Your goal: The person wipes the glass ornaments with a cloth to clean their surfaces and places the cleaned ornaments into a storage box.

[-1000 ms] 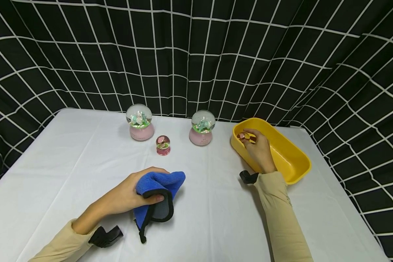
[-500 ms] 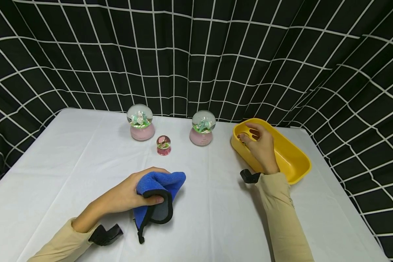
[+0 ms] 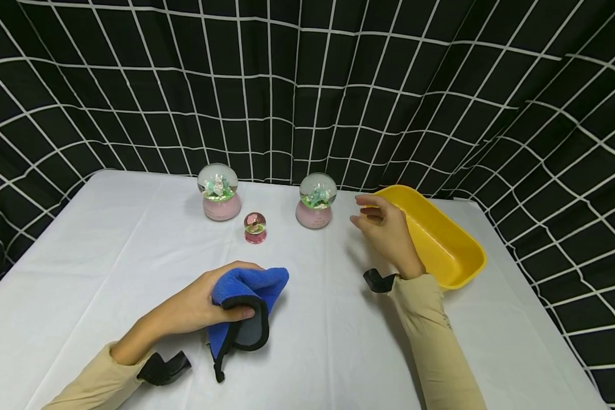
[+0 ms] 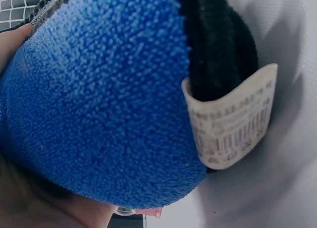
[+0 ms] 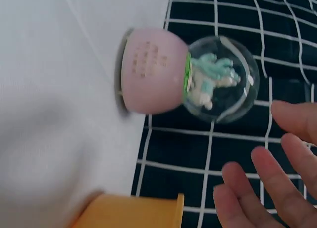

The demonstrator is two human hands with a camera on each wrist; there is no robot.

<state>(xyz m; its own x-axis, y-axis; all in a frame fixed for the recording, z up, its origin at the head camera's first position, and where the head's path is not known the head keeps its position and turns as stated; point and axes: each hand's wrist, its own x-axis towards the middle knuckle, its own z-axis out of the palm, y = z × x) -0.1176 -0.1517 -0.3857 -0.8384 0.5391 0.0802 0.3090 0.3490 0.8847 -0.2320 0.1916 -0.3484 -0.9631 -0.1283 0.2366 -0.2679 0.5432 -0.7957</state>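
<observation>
My left hand [image 3: 200, 302] grips a folded blue cloth [image 3: 251, 283] with black edging and a grey underside, low over the white table. In the left wrist view the cloth [image 4: 109, 99] fills most of the picture, and a white printed label [image 4: 233, 121] sticks out from its edge. Fingers spread and holding nothing, my right hand [image 3: 389, 236] hovers left of the yellow tub [image 3: 441, 242], overlapping its near rim. Nearest to it is a snow globe [image 3: 315, 202] on a pink base; the right wrist view shows this globe [image 5: 153, 72] just beyond the fingertips [image 5: 285, 114].
Another large snow globe [image 3: 219, 192] with a pink base stands at the back left. A small pink snow globe [image 3: 255, 228] sits between the two large ones, nearer the front. Behind the table [image 3: 133, 239] hangs a black curtain [image 3: 271, 85] with white grid lines.
My right hand lowered a small pink globe into the yellow tub and let go of it. It then moved left out of the tub, toward the nearby large globe. The left hand stayed put.
</observation>
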